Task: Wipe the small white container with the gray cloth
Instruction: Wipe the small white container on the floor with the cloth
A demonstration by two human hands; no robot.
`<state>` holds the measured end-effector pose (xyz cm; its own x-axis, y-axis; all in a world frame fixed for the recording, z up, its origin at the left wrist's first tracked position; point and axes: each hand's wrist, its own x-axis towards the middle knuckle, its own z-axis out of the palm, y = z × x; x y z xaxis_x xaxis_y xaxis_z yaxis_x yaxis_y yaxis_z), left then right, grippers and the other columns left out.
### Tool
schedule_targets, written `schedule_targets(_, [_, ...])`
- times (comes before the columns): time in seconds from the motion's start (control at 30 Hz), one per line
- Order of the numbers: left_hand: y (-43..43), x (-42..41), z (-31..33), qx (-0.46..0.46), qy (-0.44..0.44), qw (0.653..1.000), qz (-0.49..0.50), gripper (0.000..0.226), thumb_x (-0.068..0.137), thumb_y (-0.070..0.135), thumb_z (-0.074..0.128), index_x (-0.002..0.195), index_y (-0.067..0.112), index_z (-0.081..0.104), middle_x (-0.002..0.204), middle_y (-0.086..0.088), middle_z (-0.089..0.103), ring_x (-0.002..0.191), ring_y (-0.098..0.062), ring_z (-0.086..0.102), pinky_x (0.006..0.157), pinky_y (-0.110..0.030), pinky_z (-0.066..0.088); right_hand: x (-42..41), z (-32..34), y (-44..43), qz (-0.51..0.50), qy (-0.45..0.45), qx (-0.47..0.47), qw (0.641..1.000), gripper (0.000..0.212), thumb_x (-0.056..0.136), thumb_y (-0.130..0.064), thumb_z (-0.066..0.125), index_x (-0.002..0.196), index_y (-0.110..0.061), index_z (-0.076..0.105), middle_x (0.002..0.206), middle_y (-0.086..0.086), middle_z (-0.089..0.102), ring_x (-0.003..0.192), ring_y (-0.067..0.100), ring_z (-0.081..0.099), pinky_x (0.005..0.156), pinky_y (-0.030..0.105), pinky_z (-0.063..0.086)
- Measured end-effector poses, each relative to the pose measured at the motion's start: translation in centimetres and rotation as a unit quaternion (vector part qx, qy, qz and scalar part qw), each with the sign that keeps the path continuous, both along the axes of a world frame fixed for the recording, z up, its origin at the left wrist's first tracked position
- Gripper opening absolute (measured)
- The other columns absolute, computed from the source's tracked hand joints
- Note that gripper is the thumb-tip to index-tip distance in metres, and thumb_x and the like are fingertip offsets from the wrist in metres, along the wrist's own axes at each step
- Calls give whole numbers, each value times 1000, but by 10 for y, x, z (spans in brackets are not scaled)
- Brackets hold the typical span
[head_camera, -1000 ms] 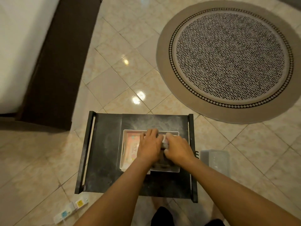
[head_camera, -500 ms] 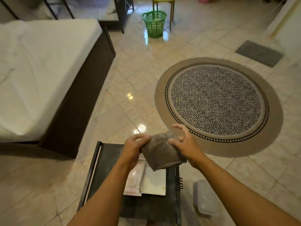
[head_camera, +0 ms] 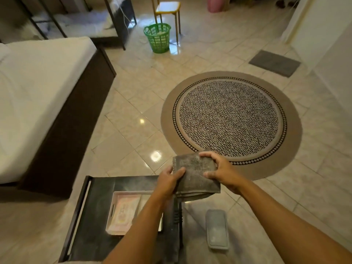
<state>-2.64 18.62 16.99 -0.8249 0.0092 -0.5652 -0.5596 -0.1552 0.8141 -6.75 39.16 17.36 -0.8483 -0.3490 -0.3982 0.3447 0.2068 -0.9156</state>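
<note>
A folded gray cloth (head_camera: pixel 194 174), dusty on its top face, is held in the air between both hands. My left hand (head_camera: pixel 168 181) grips its left edge and my right hand (head_camera: pixel 219 171) grips its right edge. Below them the small white container (head_camera: pixel 111 212) lies on a low black table (head_camera: pixel 91 239), with pink printed paper inside. My left forearm covers the container's right part.
A clear plastic lid (head_camera: pixel 217 228) lies on the tiled floor right of the table. A round patterned rug (head_camera: pixel 230 121) is ahead, a bed (head_camera: pixel 34 100) at the left, a green basket (head_camera: pixel 158 38) and a stool (head_camera: pixel 167 8) farther back.
Both hands rose from the container with the cloth and now hold it flatter, folded, above the table's far right corner. The view tilted up to show more of the room.
</note>
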Motion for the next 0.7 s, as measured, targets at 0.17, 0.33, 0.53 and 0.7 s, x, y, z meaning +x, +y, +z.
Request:
schedule_targets(0.17, [57, 11, -32, -109, -17, 994, -17, 19, 96, 14, 63, 115, 16, 64, 107, -8, 72, 96, -21, 71, 82, -43, 61, 13, -36, 56, 32, -38, 51, 997, 70, 71, 7, 73, 125, -34, 55, 128, 5, 50, 112, 25, 58, 87, 46, 60])
schedule_targets(0.33, [92, 32, -82, -141, -41, 987, -62, 17, 97, 10, 59, 113, 15, 62, 111, -5, 68, 102, -18, 67, 86, -37, 59, 33, -87, 92, 68, -62, 139, 986, 78, 69, 7, 70, 130, -37, 50, 126, 1, 49, 105, 23, 62, 80, 44, 62])
schedule_targets(0.53, [110, 63, -183, -204, -49, 971, -117, 20, 98, 14, 58, 104, 32, 54, 104, 7, 64, 93, -3, 61, 72, -19, 53, 67, -185, 108, 110, -74, 205, 970, 81, 73, 10, 69, 140, -28, 44, 129, -3, 44, 110, 18, 56, 75, 26, 55])
schedule_targets(0.7, [113, 81, -285, -220, -27, 965, -140, 28, 100, 11, 55, 116, 33, 50, 100, 16, 61, 98, -5, 59, 78, -15, 47, 85, -286, 107, 122, -66, 233, 963, 81, 74, 7, 71, 143, -25, 43, 132, -3, 43, 96, 15, 55, 62, 15, 46])
